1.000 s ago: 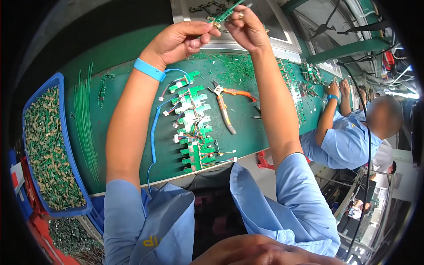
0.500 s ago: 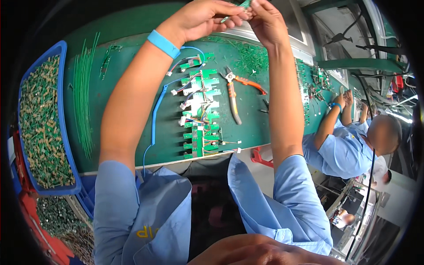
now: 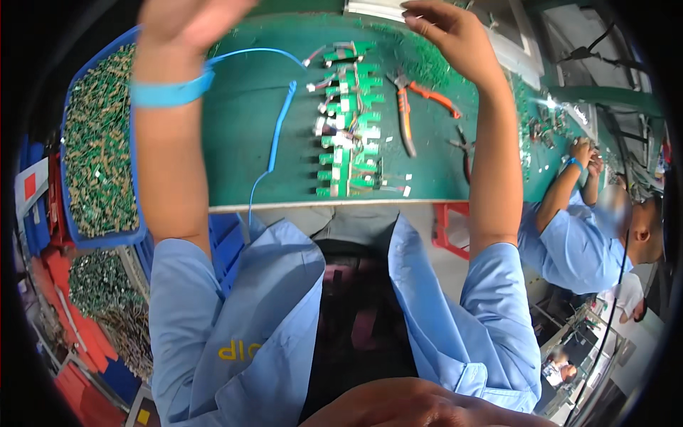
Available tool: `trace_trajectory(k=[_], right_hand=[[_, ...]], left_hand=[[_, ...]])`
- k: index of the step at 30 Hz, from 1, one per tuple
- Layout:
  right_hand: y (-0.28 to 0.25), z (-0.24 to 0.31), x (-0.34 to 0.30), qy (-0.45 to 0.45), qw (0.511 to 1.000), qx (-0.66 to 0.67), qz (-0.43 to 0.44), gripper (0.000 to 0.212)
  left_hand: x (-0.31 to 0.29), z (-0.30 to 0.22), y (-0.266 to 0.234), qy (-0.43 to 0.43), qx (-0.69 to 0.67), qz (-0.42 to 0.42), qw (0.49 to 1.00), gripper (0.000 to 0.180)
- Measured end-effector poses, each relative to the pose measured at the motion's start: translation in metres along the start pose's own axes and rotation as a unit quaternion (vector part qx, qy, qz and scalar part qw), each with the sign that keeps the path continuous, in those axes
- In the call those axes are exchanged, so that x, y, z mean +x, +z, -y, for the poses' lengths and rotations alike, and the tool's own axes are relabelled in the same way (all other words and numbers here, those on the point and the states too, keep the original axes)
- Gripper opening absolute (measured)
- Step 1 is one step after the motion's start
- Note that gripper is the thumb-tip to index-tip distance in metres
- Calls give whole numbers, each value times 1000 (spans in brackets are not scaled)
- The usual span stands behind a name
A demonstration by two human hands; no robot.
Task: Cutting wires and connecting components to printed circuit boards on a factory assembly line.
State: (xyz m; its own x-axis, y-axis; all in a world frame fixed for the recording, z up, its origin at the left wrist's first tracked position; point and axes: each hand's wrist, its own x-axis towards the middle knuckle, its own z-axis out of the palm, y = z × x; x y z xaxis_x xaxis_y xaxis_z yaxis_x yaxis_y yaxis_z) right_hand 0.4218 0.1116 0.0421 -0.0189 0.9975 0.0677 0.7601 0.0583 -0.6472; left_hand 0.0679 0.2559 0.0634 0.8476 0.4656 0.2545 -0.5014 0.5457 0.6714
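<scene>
My left hand (image 3: 191, 25), with a light blue band (image 3: 173, 90) on its wrist, is smeared by motion at the upper left; its fingers run out of view, so their pose and anything in them are hidden. Toward the top right, my right hand (image 3: 462, 39) has thumb and fingers apart, with nothing seen between them. It is nearest to a heap of green clippings (image 3: 430, 64). Between my arms lies a column of green circuit boards (image 3: 348, 128) with small wired connectors. Orange-handled cutting pliers (image 3: 404, 107) rest right of the boards.
A blue bin (image 3: 139, 142) full of small green and tan pieces stands at the left. A coiled blue cord (image 3: 282, 128) crosses the green table (image 3: 238, 171). Another plier-like tool (image 3: 464, 153) lies by my right forearm. A co-worker (image 3: 576, 242) sits at the right.
My hands were together at the top, holding a small green board; now they are apart, the left moved left. The board no longer shows in them. My view has shifted.
</scene>
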Motion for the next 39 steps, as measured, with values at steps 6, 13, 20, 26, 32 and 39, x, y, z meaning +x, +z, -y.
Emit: trace_trajectory(k=[6,13,20,26,32,39], right_hand=[[26,3,-130,-74,994,73,-34,38],[45,13,-217,106,991,74,-28,36],[113,46,-233,60,994,35,-83,32],[98,26,-227,136,974,177,-43,25],[15,-10,-171,112,961,212,-137,28],[-23,-2,-186,152,969,-152,-118,43]], left_hand=[[-155,-17,60,45,372,-333,865,34],[-254,76,52,-134,437,-495,739,33],[-277,58,64,-123,546,-591,581,39],[-263,53,80,-145,651,-559,492,44],[-252,74,94,-205,721,-476,459,46],[-271,69,169,-444,652,-210,578,23]])
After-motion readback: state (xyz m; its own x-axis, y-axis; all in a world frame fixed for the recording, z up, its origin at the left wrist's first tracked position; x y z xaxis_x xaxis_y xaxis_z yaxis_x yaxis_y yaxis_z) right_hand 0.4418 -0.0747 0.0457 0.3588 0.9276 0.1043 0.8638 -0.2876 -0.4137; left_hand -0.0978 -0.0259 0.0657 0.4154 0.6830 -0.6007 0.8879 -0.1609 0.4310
